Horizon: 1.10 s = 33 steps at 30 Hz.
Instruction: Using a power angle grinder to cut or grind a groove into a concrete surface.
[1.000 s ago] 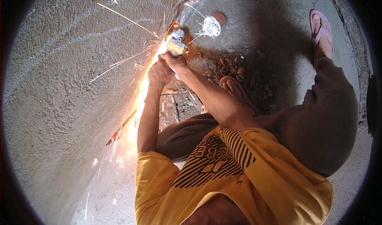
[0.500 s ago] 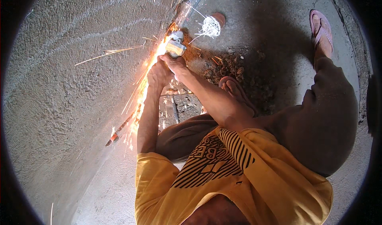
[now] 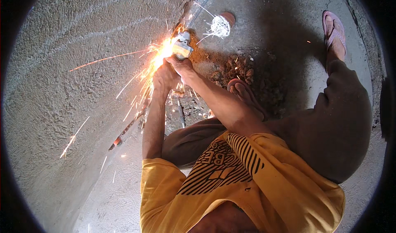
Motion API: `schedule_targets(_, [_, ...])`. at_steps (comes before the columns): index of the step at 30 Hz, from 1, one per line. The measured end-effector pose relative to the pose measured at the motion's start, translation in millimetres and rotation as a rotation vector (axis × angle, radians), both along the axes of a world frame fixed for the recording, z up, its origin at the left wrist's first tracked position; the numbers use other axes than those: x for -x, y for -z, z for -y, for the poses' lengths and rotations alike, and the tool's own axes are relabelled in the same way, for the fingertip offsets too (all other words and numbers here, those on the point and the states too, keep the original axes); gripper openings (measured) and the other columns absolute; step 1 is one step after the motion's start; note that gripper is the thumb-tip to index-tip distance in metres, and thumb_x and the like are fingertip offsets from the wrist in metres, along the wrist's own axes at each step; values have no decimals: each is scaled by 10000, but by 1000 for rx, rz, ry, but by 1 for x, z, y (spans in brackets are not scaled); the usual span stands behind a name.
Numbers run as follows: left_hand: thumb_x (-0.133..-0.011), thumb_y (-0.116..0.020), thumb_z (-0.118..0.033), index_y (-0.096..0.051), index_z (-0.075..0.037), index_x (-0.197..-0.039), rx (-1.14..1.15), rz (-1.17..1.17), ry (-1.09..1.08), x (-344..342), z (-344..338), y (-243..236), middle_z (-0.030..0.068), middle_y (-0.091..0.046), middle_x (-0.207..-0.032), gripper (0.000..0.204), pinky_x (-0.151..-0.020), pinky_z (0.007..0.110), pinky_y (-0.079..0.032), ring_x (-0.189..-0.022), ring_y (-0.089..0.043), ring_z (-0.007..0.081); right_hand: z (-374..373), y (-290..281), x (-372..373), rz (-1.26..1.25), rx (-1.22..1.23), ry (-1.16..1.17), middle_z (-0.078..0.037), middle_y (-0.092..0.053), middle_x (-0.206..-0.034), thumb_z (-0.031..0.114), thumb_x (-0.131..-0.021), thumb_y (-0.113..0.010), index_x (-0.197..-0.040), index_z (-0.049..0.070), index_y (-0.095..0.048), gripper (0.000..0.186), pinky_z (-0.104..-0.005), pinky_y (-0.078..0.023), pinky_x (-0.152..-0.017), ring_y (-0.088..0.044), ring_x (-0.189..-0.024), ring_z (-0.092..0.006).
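Note:
An angle grinder (image 3: 182, 45), with a grey head and a yellowish band, is held against the foot of the rough plaster wall (image 3: 82, 60). Bright orange sparks (image 3: 166, 53) stream off its wall side and hide the disc and the spot it touches. My left hand (image 3: 164, 77) is closed around the grinder's body, nearest the wall. My right hand (image 3: 181, 68) is closed on it just to the right, thumb near the head. Most of the grinder's body is hidden under both hands.
A tangle of white strips (image 3: 219, 28) sits against a reddish-brown round object. Rubble (image 3: 241, 70) lies by my sandalled foot (image 3: 239, 88); my other foot (image 3: 335, 33) stands far right. A dark rod with an orange part (image 3: 117, 141) lies along the wall. A dark cord (image 3: 181, 113) runs below my hands.
The sparks have shifted from a narrow stream running down along the wall to a wider fan spreading left and down. My hands and the grinder have hardly moved.

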<state>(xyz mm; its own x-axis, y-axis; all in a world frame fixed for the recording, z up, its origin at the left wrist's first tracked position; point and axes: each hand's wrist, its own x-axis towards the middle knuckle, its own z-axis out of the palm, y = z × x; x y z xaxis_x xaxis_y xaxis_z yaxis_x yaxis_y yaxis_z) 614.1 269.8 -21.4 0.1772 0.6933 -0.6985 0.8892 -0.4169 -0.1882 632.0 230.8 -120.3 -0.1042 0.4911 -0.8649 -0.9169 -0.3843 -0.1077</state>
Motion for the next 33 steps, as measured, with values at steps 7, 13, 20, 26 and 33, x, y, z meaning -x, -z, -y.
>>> schedule_targets(7, [-713,-747,-328,-458,-5,-1155,-63,75,59,4,0,10,282,-658,-874,621,-719,494,-529,-850,-649,438,-1,9,0,43,73,-28,-94,-679,-1049,363,-623,-827,-1071,28,-656,585,-355,-493,-801,-632,-932,-195])
schedule_targets(13, [-754,-678,-351,-448,11,-1139,-21,14,69,11,0,10,272,-665,-908,577,-737,495,-537,-854,-664,426,1,-10,-11,-3,62,0,-81,-684,-1008,322,-640,-828,-1019,31,-667,503,-348,-489,-776,-631,-888,-189])
schedule_targets(20, [-755,-679,-337,-462,25,-1143,-125,46,266,27,1,21,283,-664,-844,574,-711,491,-547,-815,-664,437,1,-8,-13,-19,-25,46,-48,-662,-1035,271,-717,-783,-1044,70,-645,408,-357,-461,-833,-588,-935,-176])
schedule_targets(26, [-758,-678,-350,-460,24,-1172,-96,124,247,25,-1,25,273,-668,-849,599,-711,492,-548,-807,-665,434,3,-11,-19,44,-17,63,-63,-656,-1067,273,-672,-797,-1078,58,-633,488,-356,-462,-841,-589,-954,-183])
schedule_targets(33, [-753,-692,-347,-490,-21,-1200,-120,84,231,20,-3,23,246,-659,-963,589,-725,491,-540,-828,-666,416,1,-8,-22,68,-35,37,-83,-611,-1161,293,-637,-809,-1193,48,-559,657,-353,-459,-874,-577,-1015,-209])
